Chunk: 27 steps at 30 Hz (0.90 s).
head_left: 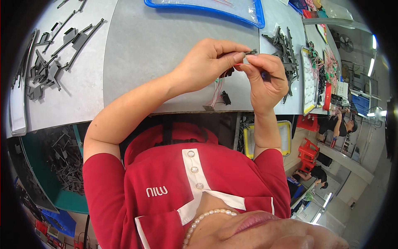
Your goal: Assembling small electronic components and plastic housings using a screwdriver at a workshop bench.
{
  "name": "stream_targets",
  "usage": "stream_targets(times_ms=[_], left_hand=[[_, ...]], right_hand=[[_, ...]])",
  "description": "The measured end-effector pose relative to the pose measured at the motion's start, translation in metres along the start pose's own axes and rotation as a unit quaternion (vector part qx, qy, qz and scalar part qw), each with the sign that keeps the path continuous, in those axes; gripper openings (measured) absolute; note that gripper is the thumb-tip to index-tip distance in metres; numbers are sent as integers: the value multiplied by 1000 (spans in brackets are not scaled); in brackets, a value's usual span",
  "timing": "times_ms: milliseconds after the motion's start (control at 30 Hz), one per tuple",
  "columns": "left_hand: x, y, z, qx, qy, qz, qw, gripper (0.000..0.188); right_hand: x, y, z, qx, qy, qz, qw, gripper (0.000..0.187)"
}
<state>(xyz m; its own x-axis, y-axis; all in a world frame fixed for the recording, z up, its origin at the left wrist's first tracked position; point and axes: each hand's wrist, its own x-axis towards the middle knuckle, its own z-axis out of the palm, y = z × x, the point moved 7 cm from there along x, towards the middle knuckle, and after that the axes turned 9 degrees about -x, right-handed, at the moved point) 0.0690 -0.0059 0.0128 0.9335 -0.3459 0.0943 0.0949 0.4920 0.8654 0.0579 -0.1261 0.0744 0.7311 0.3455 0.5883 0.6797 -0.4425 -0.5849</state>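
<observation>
My left hand (209,62) is closed, thumb and forefinger pinching a small dark grey plastic part (251,52). A short red wire (238,64) shows by the fingertips. Close against it, my right hand (267,81) is also closed, its thumb and forefinger meeting at the part and wire. A thin, dark pointed tool (277,77) lies across the right palm, held by the curled fingers; its exact kind is unclear. Below the hands, thin red and white wires (215,93) run to a small black component (225,98) near the table's front edge. Fingers partly hide the contact point.
Dark grey plastic frames (54,62) lie on the left of the table (137,54), with more (286,50) at right. A blue-rimmed tray (207,11) stands at the back; a yellow-rimmed tray (307,83) lies right. Below left, a green bin (70,201) holds many dark parts.
</observation>
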Motion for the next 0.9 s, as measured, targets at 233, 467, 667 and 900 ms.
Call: stream_targets(times_ms=[233, 467, 667, 900], left_hand=[[-5, -1, 11, 51, -52, -12, 997, 32], [-6, 3, 13, 80, -80, 28, 993, 38], [-6, 4, 12, 119, -90, 24, 989, 41], [-3, -2, 10, 52, -75, -34, 995, 37]], right_hand=[[-10, 11, -11, -38, 95, -7, 995, 23], [-10, 17, -13, -18, 95, 10, 995, 22], [-9, 18, -14, -47, 96, 20, 994, 22], [-12, 24, -12, -24, 73, 36, 996, 22]])
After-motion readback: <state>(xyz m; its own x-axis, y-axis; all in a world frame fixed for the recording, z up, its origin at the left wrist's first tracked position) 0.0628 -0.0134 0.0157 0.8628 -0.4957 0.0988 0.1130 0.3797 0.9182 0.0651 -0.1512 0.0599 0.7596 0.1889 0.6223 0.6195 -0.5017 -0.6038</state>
